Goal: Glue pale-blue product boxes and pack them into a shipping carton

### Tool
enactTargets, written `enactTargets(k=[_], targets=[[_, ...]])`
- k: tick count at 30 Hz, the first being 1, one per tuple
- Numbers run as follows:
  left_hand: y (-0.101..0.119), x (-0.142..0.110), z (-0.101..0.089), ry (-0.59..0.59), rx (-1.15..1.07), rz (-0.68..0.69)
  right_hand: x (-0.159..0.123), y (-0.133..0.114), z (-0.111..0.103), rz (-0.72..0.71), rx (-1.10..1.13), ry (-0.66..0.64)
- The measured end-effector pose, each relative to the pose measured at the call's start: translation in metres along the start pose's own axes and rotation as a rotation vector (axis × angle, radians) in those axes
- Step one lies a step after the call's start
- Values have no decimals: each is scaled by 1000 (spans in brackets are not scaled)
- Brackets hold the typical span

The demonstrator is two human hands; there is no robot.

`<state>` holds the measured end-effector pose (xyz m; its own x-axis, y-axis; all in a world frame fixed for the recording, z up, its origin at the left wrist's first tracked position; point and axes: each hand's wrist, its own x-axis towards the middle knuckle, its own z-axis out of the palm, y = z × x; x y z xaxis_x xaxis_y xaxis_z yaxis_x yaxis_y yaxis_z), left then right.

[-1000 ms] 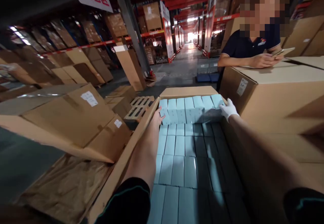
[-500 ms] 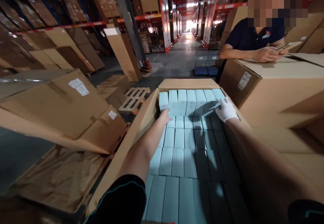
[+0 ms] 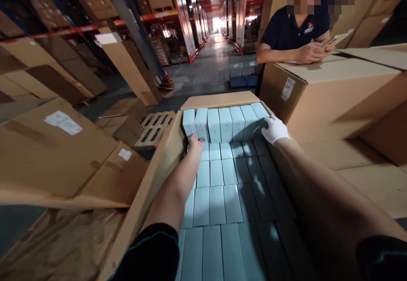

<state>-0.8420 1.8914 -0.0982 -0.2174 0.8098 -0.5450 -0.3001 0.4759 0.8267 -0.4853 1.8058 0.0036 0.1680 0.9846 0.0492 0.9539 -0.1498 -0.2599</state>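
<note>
A large open carton (image 3: 159, 166) in front of me is packed with rows of narrow light-blue boxes (image 3: 216, 204). At its far end one row of upright light-blue boxes (image 3: 213, 124) stands higher than the rest. My bare left hand (image 3: 196, 142) is low against the front of the two leftmost boxes in that row, fingers and thumb apart. My right hand (image 3: 276, 130), in a white glove, lies against the rightmost box beside the carton's right wall, its fingers spread along the box. Neither hand is wrapped round a box.
Across the right-hand cartons (image 3: 337, 98) a co-worker (image 3: 295, 35) leans, holding a flat device. Large labelled cartons (image 3: 54, 154) stand on the left, near a wooden pallet (image 3: 155, 126). A grey post (image 3: 127, 18) and tall racks line the aisle behind.
The camera view has turned slightly right, so the scene sits further left. My left hand has shifted from the leftmost box towards the second one. My right hand stays at the row's right end.
</note>
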Motion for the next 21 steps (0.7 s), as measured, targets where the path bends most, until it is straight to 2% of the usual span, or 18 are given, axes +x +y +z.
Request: enactTargets(k=[3, 5, 8, 11, 13, 16, 18, 21], targets=[[-32, -19, 24, -114, 209, -81, -2, -4, 1, -63, -16, -8], [-45, -32, 45, -223, 320, -69, -5, -7, 1, -91, -43, -40], [-41, -44, 71, -297, 418, 60, -8, -9, 4, -101, -81, -84], [-25, -47, 79, -304, 476, 171, -8, -5, 8, -108, -83, -95], [-20, -49, 75, -330, 519, 217, -7, -1, 12, -108, -63, -120], [-31, -64, 58, -393, 603, 278, -5, 3, 21, -91, -20, -178], [-45, -84, 41, -440, 654, 312, 1, 1, 28, -82, 10, -219], [-64, -127, 4, -632, 728, 439, 17, -9, 39, -96, 42, -297]])
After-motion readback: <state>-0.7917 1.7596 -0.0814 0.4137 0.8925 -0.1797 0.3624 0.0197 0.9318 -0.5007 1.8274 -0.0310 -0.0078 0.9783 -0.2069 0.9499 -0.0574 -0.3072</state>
